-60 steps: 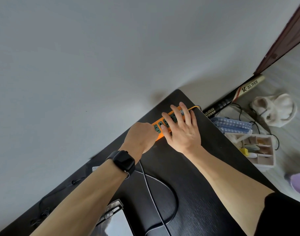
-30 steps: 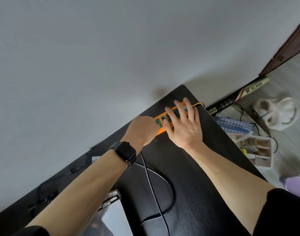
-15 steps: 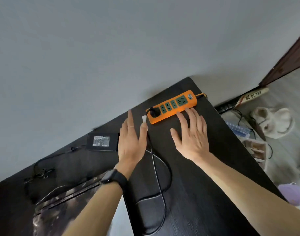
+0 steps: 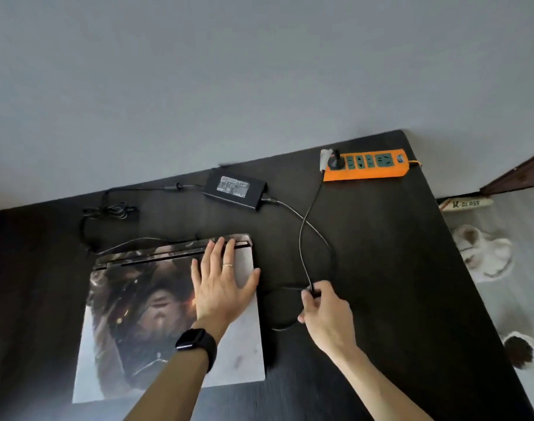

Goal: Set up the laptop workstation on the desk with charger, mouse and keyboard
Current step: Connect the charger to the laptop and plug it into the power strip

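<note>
Laptop (image 4: 138, 314) now under left hand (image 4: 223, 288); right hand (image 4: 326, 314) pinches cable (image 4: 299, 244).

Orange power strip (image 4: 366, 168), black desk (image 4: 396, 268)

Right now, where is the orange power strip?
In the head view, the orange power strip sits in the far right desk corner, right of the charger brick.

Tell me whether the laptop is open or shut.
Shut. The laptop lies flat, decorated lid up, no screen showing; the left hand rests on it.
</note>
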